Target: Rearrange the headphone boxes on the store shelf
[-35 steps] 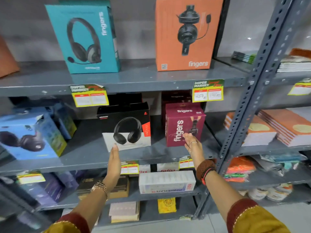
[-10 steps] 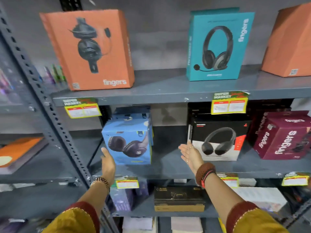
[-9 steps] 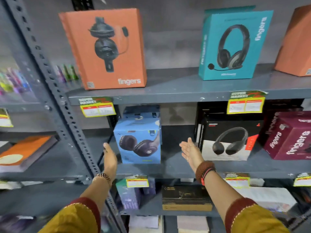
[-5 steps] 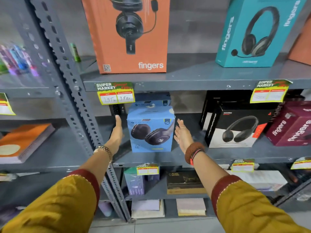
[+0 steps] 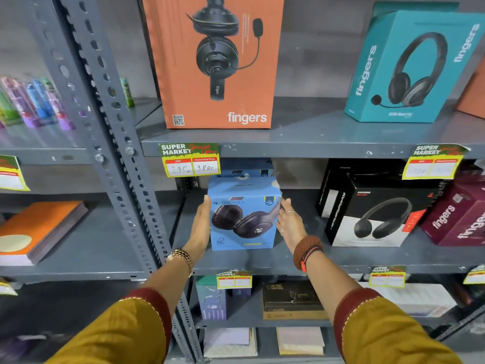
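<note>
A light blue headphone box (image 5: 244,214) stands on the grey middle shelf (image 5: 262,261). My left hand (image 5: 200,227) lies flat against its left side and my right hand (image 5: 288,224) against its right side, so the box is clamped between both palms. A second blue box (image 5: 245,170) sits right behind it, mostly hidden. To the right on the same shelf stand a black-and-white headphone box (image 5: 367,214) and a maroon box (image 5: 456,214). On the shelf above stand an orange headset box (image 5: 215,61) and a teal headset box (image 5: 409,67).
A perforated grey upright (image 5: 115,153) runs down just left of my left arm. Yellow price tags (image 5: 190,160) hang on the shelf edges. An orange stack of notebooks (image 5: 39,229) lies on the left bay. Small boxes (image 5: 291,300) fill the lower shelf.
The view swung left along the shelf from the black and maroon boxes. Both hands closed in from apart and now press the sides of the blue box.
</note>
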Motion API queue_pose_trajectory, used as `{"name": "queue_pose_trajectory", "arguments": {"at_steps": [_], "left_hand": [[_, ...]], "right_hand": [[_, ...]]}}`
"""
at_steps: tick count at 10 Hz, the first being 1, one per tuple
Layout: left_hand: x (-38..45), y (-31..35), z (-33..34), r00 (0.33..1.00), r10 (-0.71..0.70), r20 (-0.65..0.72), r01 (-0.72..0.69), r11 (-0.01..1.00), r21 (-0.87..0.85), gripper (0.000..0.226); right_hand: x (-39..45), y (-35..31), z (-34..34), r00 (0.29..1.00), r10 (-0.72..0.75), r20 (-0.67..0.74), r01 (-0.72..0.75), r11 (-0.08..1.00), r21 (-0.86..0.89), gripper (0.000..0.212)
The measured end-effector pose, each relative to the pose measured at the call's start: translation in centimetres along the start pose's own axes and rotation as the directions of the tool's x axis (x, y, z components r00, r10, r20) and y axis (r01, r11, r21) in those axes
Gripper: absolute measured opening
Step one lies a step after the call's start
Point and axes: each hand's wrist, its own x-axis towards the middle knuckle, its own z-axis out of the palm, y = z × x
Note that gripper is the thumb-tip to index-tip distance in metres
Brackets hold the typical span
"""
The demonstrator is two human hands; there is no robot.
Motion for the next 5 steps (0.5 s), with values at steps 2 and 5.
{"name": "queue_pose_trajectory", "arguments": {"at_steps": [2, 5], "left_hand": [[-0.3, 0.5, 0.2, 1.0, 0.0, -0.002, 0.0, 1.0, -0.003, 0.092], [-2.3, 0.5, 0.0, 0.959, 0.283, -0.018, -0.266, 0.921, 0.286, 0.061]], "right_hand": [[0.3, -0.2, -0.3, 1.0, -0.011, 0.006, 0.01, 0.996, 0.09, 0.065], [-1.8, -0.3, -0.7, 0.96, -0.251, -0.122, 0.229, 0.958, -0.17, 0.043]]}}
